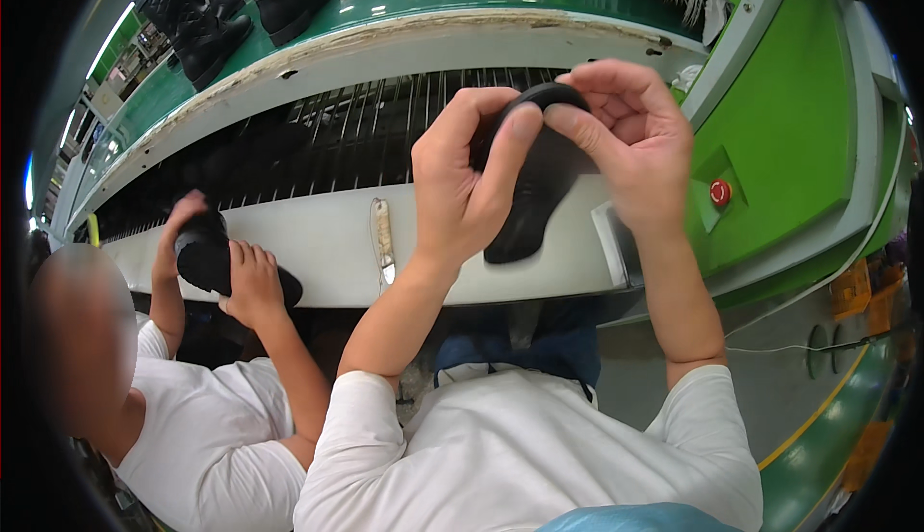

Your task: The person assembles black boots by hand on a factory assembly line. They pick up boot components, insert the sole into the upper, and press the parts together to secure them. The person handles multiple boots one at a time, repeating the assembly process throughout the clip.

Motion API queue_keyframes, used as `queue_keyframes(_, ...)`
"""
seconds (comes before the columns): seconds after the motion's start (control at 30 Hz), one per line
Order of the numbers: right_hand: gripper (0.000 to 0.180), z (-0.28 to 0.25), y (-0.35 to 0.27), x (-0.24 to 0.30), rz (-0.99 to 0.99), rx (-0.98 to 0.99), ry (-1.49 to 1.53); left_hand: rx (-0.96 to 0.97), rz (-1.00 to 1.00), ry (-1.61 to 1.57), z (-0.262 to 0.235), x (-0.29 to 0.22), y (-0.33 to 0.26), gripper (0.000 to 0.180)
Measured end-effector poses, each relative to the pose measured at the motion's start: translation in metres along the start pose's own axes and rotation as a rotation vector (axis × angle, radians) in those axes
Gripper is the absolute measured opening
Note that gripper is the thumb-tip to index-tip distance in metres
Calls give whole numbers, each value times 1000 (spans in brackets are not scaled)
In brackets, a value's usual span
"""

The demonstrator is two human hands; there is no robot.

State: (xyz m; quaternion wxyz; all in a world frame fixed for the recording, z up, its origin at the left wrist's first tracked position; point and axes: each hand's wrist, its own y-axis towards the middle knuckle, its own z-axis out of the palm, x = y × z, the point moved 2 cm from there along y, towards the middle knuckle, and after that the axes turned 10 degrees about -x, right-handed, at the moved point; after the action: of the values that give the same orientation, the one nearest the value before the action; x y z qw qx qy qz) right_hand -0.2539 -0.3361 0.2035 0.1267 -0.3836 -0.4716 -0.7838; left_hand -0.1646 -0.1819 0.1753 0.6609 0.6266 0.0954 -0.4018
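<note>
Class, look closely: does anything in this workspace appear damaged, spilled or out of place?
Yes: the green bench's near edge looks damaged, its pale surface ragged and chipped, with brown patches along it. The black footwear piece, gripped by the left hand and right hand, shows no clear damage, and no spill is visible.

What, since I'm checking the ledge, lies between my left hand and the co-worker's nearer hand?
A knife-like tool on the ledge, in the head view.
</note>
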Motion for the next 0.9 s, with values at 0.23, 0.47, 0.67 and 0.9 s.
queue_keyframes(0.23,21,-32,-11,-65,328,-96,114,-9,-341,-143,10,29,-7,28)
queue_keyframes(0.47,47,-63,-29,-199,772,-56,-165,-34,-665,-2,-21,161,-57,39)
queue_keyframes(0.67,93,-177,52,-308,571,326,-1877,88,-533,615,-61,235,-84,30)
queue_keyframes(0.9,94,-268,88,-357,563,521,-2090,128,-458,681,-79,256,-97,26)
